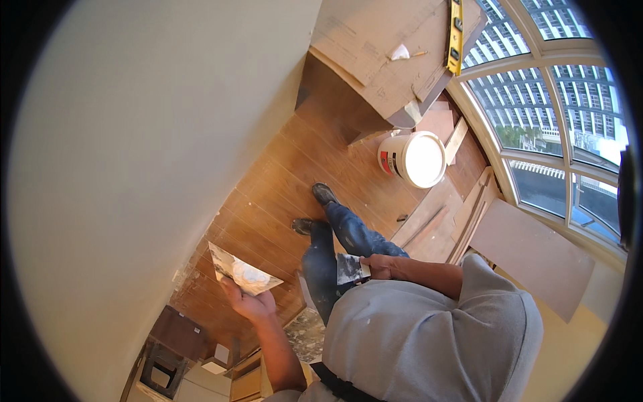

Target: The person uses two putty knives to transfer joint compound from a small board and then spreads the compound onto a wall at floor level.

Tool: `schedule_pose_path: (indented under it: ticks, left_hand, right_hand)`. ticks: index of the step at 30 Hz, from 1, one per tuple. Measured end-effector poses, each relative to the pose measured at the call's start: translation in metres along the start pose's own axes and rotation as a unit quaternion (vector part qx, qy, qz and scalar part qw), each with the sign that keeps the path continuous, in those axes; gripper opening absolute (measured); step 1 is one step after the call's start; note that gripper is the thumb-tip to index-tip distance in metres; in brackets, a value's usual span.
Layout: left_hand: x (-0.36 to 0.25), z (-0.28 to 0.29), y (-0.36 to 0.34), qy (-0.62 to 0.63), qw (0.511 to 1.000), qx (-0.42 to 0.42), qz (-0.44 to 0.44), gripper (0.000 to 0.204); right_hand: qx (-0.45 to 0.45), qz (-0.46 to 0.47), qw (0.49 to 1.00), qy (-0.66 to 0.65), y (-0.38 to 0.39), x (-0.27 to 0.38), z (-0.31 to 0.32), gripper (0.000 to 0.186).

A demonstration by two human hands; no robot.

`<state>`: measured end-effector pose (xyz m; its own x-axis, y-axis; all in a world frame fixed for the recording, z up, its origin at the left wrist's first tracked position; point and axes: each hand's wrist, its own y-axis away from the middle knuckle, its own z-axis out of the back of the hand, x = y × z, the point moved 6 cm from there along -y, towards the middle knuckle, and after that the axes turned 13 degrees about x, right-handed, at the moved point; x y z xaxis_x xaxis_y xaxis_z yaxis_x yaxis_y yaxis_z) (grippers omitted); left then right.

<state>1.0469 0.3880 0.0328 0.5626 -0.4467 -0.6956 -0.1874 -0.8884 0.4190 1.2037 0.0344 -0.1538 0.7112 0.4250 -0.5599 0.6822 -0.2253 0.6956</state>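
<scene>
My left hand (249, 301) holds a square metal plate (242, 266) smeared with white compound, close beside the pale wall (120, 127). In my right hand (380, 268) is a wide, stained putty knife (349, 268), held low in front of my thighs. A large white bucket (423, 161) stands on the floor ahead of me to the right, beyond my feet.
A cardboard-covered box (365, 60) against the wall carries a yellow level (455, 37) and small items. Boards (429, 221) lie along the windowed side (529, 120) on the wooden floor (254, 201). A large panel (529, 254) leans at right. Furniture (167, 365) stands lower left.
</scene>
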Motion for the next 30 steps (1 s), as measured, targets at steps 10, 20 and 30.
schedule_pose_path:
  ticks: [10, 20, 30]
  left_hand:
    - [0.025, 0.059, -0.142, -0.219, 0.919, 0.201, 0.259, 0.046]
    - [0.046, 0.121, -0.282, -0.45, 0.81, 0.343, 0.153, 0.037]
    - [0.07, 0.112, -0.281, -0.486, 0.786, 0.36, 0.128, 0.039]
  right_hand:
    - [-0.263, 0.573, 0.604, 0.488, -0.02, 0.279, -0.167, 0.042]
    - [-0.322, 0.881, 0.152, 0.311, -0.074, 0.441, -0.264, 0.047]
    - [-0.262, 0.935, 0.114, 0.21, -0.066, 0.459, -0.296, 0.051]
